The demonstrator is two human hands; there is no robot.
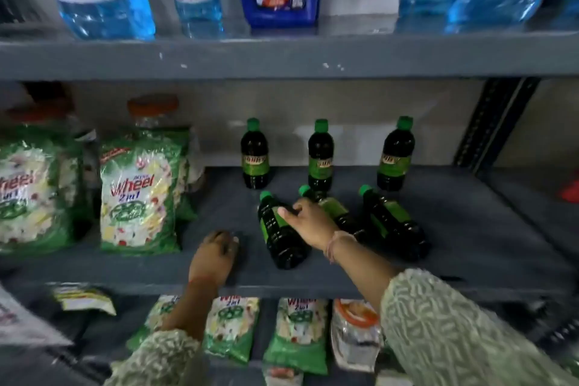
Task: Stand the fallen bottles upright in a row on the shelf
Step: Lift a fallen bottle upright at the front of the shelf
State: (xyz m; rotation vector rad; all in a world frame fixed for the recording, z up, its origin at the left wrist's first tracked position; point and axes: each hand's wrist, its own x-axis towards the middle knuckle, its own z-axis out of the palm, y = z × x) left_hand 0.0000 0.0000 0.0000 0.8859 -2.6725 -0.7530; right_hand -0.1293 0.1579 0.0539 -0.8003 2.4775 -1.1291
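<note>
While the right hand [305,222] reaches onto the grey shelf [470,229], its fingers curl loosely over the label of the left fallen bottle [282,235]; I cannot tell whether they have closed into a real grip. The left hand [216,255] lies flat, palm down and fingers spread, on the shelf just left of that bottle, holding nothing. That bottle lies on its side, long axis running front to back, green cap toward the back wall and base toward the front edge. Just right of it, partly hidden by the right wrist, the middle fallen bottle [335,213] lies with its cap angled back and left. The right fallen bottle [391,226] lies beside that one, pointing the same way. Behind the left fallen bottle three upright bottles [320,163] stand spaced apart near the wall, caps up. Well left of it stand detergent packs [138,194].
</note>
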